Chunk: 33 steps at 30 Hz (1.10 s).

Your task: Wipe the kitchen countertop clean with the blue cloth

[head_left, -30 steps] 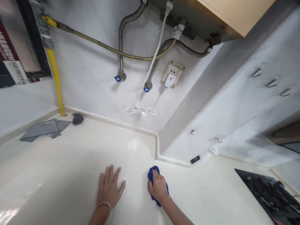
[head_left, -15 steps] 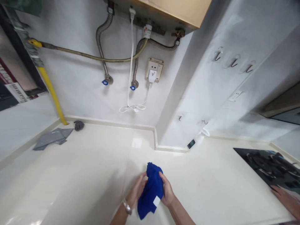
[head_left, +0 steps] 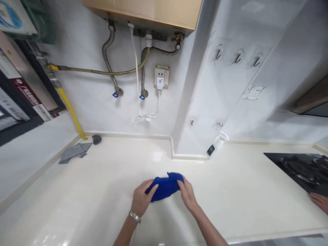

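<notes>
A blue cloth (head_left: 165,188), folded and bunched, is stretched sideways between my two hands above the pale countertop (head_left: 107,191). My left hand (head_left: 143,196), with a metal watch or bracelet at the wrist, pinches the cloth's left end between thumb and fingers. At the right end, my right hand (head_left: 187,194) grips it with the thumb on the near side and the fingers behind. Part of the fingers of both hands is hidden by the cloth.
A grey flat piece (head_left: 75,152) and a dark scouring ball (head_left: 96,139) lie by the left wall. A white bottle (head_left: 218,141) and a small dark-screened device (head_left: 210,150) stand near the pillar corner. Another person's hand (head_left: 319,201) rests beside the black stove (head_left: 297,171) at right.
The blue cloth has turned from hanging lengthwise to lying crosswise between my hands, and its white tag no longer shows. My hands have moved farther apart. The view has shifted.
</notes>
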{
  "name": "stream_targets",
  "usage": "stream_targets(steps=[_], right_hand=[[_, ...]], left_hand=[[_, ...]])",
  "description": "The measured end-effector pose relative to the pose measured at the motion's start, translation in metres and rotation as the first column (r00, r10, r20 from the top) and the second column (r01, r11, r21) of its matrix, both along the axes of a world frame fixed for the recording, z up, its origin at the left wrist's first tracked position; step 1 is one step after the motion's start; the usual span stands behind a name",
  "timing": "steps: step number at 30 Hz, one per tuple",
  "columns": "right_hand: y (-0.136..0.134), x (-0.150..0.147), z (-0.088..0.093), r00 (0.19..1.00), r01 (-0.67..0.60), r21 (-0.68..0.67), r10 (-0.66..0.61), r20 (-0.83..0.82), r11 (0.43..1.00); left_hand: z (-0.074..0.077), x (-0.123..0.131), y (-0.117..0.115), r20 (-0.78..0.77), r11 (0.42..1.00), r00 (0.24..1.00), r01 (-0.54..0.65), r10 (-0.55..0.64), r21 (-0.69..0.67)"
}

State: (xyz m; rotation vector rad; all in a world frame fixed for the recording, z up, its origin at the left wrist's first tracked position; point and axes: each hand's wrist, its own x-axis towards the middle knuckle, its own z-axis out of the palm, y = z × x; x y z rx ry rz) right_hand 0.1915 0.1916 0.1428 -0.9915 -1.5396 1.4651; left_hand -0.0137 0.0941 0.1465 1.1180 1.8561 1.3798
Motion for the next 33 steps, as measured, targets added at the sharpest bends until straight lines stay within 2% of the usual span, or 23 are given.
stream_targets(steps=[2,3,4,5,7,8,9,10,12,15,18,22,24,26,28,29,31,33], right_hand=[[0.002,-0.01,0.006,0.98,-0.007,-0.126,-0.019,-0.199,0.992],[0.004,-0.013,0.004,0.959,-0.002,-0.174,-0.048,-0.28,0.985],[0.004,-0.014,-0.002,0.94,0.022,-0.211,-0.093,-0.33,0.977],[0.005,-0.013,-0.012,0.93,0.065,-0.238,-0.146,-0.337,0.969],[0.001,-0.006,-0.042,0.944,0.179,-0.273,-0.243,-0.223,0.945],[-0.002,0.0,-0.059,0.953,0.229,-0.285,-0.274,-0.13,0.931],[-0.006,0.007,-0.077,0.955,0.27,-0.296,-0.295,-0.042,0.916],[-0.01,0.015,-0.094,0.952,0.302,-0.291,-0.305,0.034,0.908],[-0.019,0.03,-0.119,0.939,0.34,-0.242,-0.315,0.135,0.909],[-0.024,0.042,-0.133,0.92,0.35,-0.133,-0.314,0.234,0.927],[-0.017,0.043,-0.132,0.905,0.338,-0.077,-0.302,0.299,0.938],[-0.002,0.041,-0.128,0.899,0.28,0.004,-0.263,0.349,0.96],[0.004,0.042,-0.126,0.908,0.233,0.034,-0.229,0.35,0.972],[0.007,0.043,-0.12,0.917,0.195,0.054,-0.201,0.343,0.979],[0.011,0.039,-0.105,0.933,0.164,0.045,-0.17,0.316,0.985],[0.014,0.035,-0.094,0.946,0.157,0.023,-0.157,0.284,0.987],[0.023,0.024,-0.063,0.974,0.147,-0.038,-0.137,0.181,0.988],[0.034,0.01,-0.026,0.991,0.127,-0.061,-0.124,0.047,0.99]], left_hand=[[0.016,0.001,0.001,-0.157,0.993,0.986,-0.037,0.055,0.115],[0.02,0.003,-0.001,-0.227,0.989,0.971,-0.046,0.076,0.138],[0.019,0.005,-0.004,-0.281,0.992,0.956,-0.052,0.082,0.114],[0.013,0.008,-0.01,-0.32,0.998,0.946,-0.053,0.06,0.032],[-0.008,0.015,-0.026,-0.334,0.969,0.941,-0.036,-0.05,-0.245],[-0.023,0.018,-0.035,-0.33,0.923,0.936,-0.016,-0.121,-0.385],[-0.037,0.021,-0.045,-0.316,0.883,0.933,0.003,-0.171,-0.469],[-0.049,0.024,-0.055,-0.308,0.855,0.93,0.013,-0.201,-0.518],[-0.065,0.026,-0.067,-0.316,0.84,0.927,-0.003,-0.201,-0.543],[-0.069,0.021,-0.057,-0.399,0.864,0.909,-0.102,-0.12,-0.493],[-0.069,0.012,-0.016,-0.467,0.885,0.884,-0.188,-0.037,-0.426],[-0.078,0.008,0.041,-0.448,0.907,0.894,-0.19,0.002,-0.375],[-0.082,0.009,0.053,-0.398,0.929,0.918,-0.139,-0.01,-0.344],[-0.081,0.006,0.055,-0.314,0.946,0.949,-0.061,-0.045,-0.319],[-0.069,-0.005,0.05,-0.219,0.963,0.974,-0.003,-0.058,-0.268],[-0.058,-0.014,0.047,-0.174,0.973,0.984,0.006,-0.048,-0.231],[-0.028,-0.036,0.043,-0.097,0.99,0.995,0.001,-0.015,-0.139],[0.009,-0.057,0.039,-0.043,0.998,0.999,0.005,-0.008,-0.056]])
